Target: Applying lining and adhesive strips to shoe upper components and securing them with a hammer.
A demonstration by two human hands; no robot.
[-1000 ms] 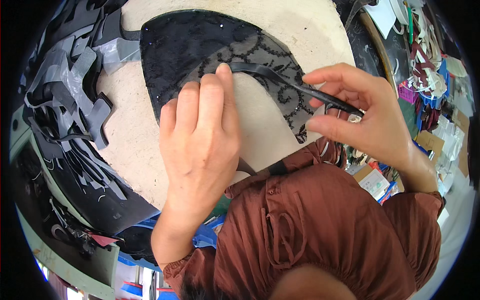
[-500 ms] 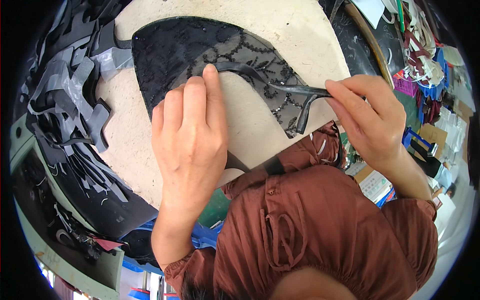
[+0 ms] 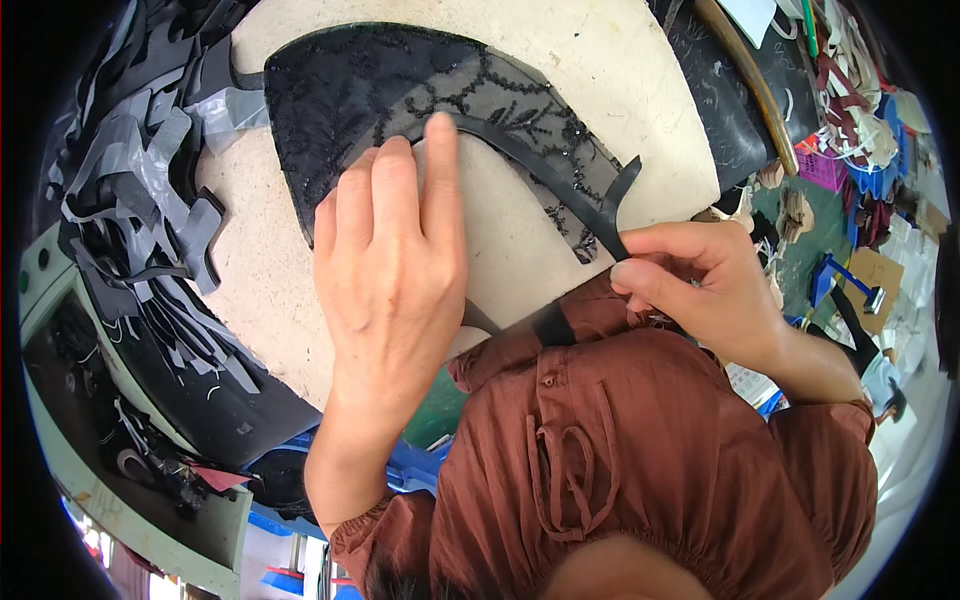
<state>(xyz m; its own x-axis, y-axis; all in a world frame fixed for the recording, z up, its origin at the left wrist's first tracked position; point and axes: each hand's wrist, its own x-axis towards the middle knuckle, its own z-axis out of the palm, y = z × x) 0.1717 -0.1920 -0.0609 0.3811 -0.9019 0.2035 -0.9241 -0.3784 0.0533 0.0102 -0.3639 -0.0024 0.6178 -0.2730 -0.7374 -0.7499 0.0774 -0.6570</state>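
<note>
A curved black shoe-upper piece, with sheer mesh and beaded lace, lies on a pale worn work board. Along its inner curve runs a thin, flexible black strip that forks near its right end, one short prong pointing up. My left hand rests flat, fingers stretched out, with the fingertips pressing the strip and the upper's inner edge. At the board's near right edge, my right hand pinches the strip's end between thumb and fingers. My left hand hides part of the upper.
A heap of black and grey cut strips lies at the left, partly over the board. A curved wooden bar stands beyond the board's right side. A pink basket and loose straps are farther right; a grey-green open cabinet is lower left.
My right hand has moved down and slightly left, drawing the strip straighter along the upper's inner edge. The strip's short prong now points up instead of down. My left hand has barely moved.
</note>
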